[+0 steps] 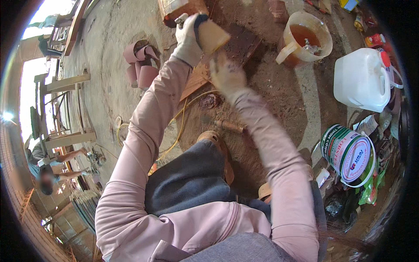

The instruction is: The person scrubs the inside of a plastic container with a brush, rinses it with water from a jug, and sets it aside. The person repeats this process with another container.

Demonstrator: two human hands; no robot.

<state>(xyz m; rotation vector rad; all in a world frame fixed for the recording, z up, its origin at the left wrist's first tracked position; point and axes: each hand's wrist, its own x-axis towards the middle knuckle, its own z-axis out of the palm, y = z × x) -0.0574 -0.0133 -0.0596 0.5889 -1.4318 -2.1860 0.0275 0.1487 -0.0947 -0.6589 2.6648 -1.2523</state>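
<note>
My left hand (188, 41), in a pale work glove with dark patches, is closed around a pale yellow, flat-sided piece (214, 37) whose exact kind I cannot make out. A small metal knob (181, 19) shows at the top of that hand. Just below the piece is my right hand (228, 74), also gloved and smeared by motion, so its fingers do not read clearly. Both hands are over a reddish-brown board (244, 41) on the ground. Against its near left side lies a lighter orange-brown wooden piece (194, 83).
A translucent jug (288, 48) of brown liquid holds a metal fitting (310, 46). Farther right are a white jerrycan (355, 78) and a paint bucket (345, 148). Pink sandpaper strips (146, 72) lie left; a yellow hose (180, 131) crosses the ground. Another person (48, 163) is far left.
</note>
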